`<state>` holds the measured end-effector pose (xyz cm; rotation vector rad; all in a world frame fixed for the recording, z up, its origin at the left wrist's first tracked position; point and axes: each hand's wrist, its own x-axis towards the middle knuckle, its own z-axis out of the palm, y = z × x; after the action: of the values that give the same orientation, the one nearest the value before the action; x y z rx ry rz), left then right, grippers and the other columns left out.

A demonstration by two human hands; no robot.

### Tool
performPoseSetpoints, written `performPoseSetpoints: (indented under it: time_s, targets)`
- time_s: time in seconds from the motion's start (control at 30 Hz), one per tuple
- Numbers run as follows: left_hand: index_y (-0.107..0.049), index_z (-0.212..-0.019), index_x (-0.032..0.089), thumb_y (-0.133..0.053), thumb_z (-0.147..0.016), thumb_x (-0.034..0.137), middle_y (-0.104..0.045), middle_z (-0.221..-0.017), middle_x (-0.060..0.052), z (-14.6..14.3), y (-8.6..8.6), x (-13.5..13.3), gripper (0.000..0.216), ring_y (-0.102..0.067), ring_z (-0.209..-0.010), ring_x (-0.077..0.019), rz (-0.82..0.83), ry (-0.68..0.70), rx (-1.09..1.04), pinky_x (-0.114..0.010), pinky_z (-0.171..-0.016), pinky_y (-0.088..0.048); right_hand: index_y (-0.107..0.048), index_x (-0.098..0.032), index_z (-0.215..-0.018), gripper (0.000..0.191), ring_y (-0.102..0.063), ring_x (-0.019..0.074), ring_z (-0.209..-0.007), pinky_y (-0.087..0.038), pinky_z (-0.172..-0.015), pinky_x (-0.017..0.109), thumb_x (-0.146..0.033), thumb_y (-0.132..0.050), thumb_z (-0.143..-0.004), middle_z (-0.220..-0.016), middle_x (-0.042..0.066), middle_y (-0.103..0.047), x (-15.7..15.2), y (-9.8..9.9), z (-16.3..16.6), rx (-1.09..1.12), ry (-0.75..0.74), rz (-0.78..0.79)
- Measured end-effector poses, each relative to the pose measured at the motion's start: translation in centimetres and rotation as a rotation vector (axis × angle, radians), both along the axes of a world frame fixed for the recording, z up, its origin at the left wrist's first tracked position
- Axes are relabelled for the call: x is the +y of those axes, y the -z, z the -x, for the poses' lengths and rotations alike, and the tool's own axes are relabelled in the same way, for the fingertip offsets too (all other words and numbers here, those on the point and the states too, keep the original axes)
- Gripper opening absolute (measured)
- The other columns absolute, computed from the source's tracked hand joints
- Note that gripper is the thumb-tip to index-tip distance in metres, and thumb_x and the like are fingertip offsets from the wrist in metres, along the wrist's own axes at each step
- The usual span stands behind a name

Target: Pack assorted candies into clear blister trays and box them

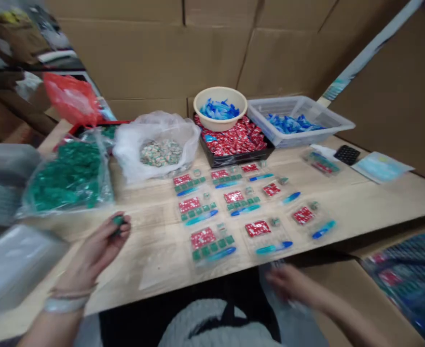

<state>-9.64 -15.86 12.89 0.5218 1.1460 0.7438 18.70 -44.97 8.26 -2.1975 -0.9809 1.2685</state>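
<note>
My left hand is closed around small green square pieces, above the left part of the table. Low at the front edge, my right hand is blurred, its fingers curled; whatever may be in them is unclear. Between the hands, clear plastic trays lie in rows. Each visible tray in these rows has a red-and-white packet and a blue pen-shaped piece. Green squares line the trays in the left and middle columns, except the front middle one.
A bag of green pieces sits left, beside a white bag of small packets. Behind the trays stand a black box of red packets, a cream bowl and a clear bin with blue pieces. Cardboard walls the back.
</note>
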Motion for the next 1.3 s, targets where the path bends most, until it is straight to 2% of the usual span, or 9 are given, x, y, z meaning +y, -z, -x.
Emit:
performPoseSetpoints:
  time_s: [0.07, 0.17, 0.3, 0.43, 0.57, 0.77, 0.87, 1.0, 1.3]
  targets:
    - [-0.057, -0.071, 0.014, -0.046, -0.072, -0.001, -0.055, -0.066, -0.003, -0.1, 0.4, -1.9, 0.019, -0.05, -0.051, -0.0054, 0.037, 0.037, -0.116, -0.013, -0.045, -0.046, -0.06, -0.018, -0.073, 0.026, -0.056, 0.012, -0.062, -0.047, -0.06, 0.025, -0.035, -0.044, -0.084, -0.068, 0.002, -0.06, 4.7, -1.1, 1.5, 0.045, -0.116, -0.234]
    - [-0.058, -0.08, 0.016, -0.056, -0.07, 0.007, -0.053, -0.067, 0.0, -0.7, 0.8, -2.6, 0.013, -0.05, -0.054, -0.0052, 0.008, 0.097, -0.227, -0.013, -0.048, -0.044, -0.061, -0.021, -0.088, 0.018, -0.058, 0.0147, -0.078, -0.047, -0.072, 0.028, -0.03, -0.048, -0.081, -0.083, 0.003, -0.063, 14.2, -2.2, 6.0, 0.075, -0.249, -0.683]
    - [-0.059, -0.079, 0.013, -0.065, -0.066, 0.02, -0.051, -0.061, 0.002, -0.7, 1.3, -2.1, 0.016, -0.047, -0.05, -0.0038, -0.04, 0.112, -0.22, -0.013, -0.045, -0.038, -0.056, -0.023, -0.105, 0.025, -0.056, 0.0115, -0.075, -0.047, -0.07, 0.027, -0.023, -0.046, -0.082, -0.091, 0.004, -0.057, 22.8, -1.7, 12.8, 0.164, -0.381, -0.927]
    - [-0.058, -0.07, 0.012, -0.068, -0.063, 0.026, -0.051, -0.058, 0.003, -0.2, 3.2, -2.0, 0.018, -0.044, -0.047, -0.0028, -0.054, 0.088, -0.198, -0.014, -0.043, -0.033, -0.059, -0.022, -0.1, 0.021, -0.055, 0.0107, -0.069, -0.048, -0.066, 0.026, -0.023, -0.05, -0.08, -0.091, 0.005, -0.052, 25.1, 0.1, 15.3, 0.177, -0.418, -0.897]
    - [-0.057, -0.069, 0.013, -0.069, -0.062, 0.024, -0.049, -0.055, 0.004, -0.3, 5.3, -1.2, 0.018, -0.043, -0.046, -0.003, 0.031, 0.079, -0.236, -0.015, -0.045, -0.032, -0.059, -0.024, -0.102, 0.023, -0.056, 0.0154, -0.083, -0.047, -0.074, 0.03, -0.024, -0.047, -0.082, -0.092, 0.006, -0.056, 25.6, 1.5, 15.3, 0.109, -0.434, -0.857]
    - [-0.055, -0.071, 0.014, -0.062, -0.065, 0.019, -0.056, -0.068, 0.0, -0.5, 6.7, 4.3, 0.011, -0.053, -0.06, -0.0074, -0.005, 0.072, -0.168, -0.018, -0.054, -0.041, -0.058, -0.021, -0.103, 0.025, -0.055, 0.0189, -0.086, -0.044, -0.078, 0.033, -0.024, -0.044, -0.083, -0.09, 0.008, -0.059, 31.2, 3.2, 12.2, -0.26, -0.352, -0.757]
    - [-0.054, -0.074, 0.014, -0.057, -0.062, 0.007, -0.057, -0.075, 0.0, -0.4, 7.1, 7.6, 0.013, -0.058, -0.075, -0.0101, -0.053, 0.048, -0.098, -0.022, -0.07, -0.046, -0.058, -0.016, -0.101, 0.024, -0.053, 0.0196, -0.089, -0.042, -0.08, 0.031, -0.018, -0.044, -0.082, -0.092, 0.01, -0.059, 35.2, 4.1, 10.9, -0.511, -0.537, -0.567]
    - [-0.053, -0.083, 0.014, -0.057, -0.066, 0.009, -0.059, -0.075, 0.0, -0.6, 8.0, 10.2, 0.018, -0.059, -0.068, -0.0103, -0.127, 0.125, 0.059, -0.023, -0.064, -0.047, -0.061, -0.014, -0.089, 0.018, -0.053, 0.0191, -0.09, -0.041, -0.078, 0.027, -0.019, -0.045, -0.083, -0.09, 0.01, -0.059, 37.9, 4.7, 10.8, -0.616, -0.826, -0.364]
    - [-0.058, -0.083, 0.012, -0.059, -0.061, 0.007, -0.064, -0.073, -0.002, -1.2, 10.4, 10.7, 0.023, -0.059, -0.068, -0.0111, -0.104, 0.199, 0.062, -0.024, -0.067, -0.045, -0.06, -0.013, -0.096, 0.022, -0.056, 0.0165, -0.086, -0.041, -0.076, 0.024, -0.022, -0.043, -0.086, -0.091, 0.009, -0.061, 37.2, 6.0, 9.0, -0.566, -0.885, -0.381]
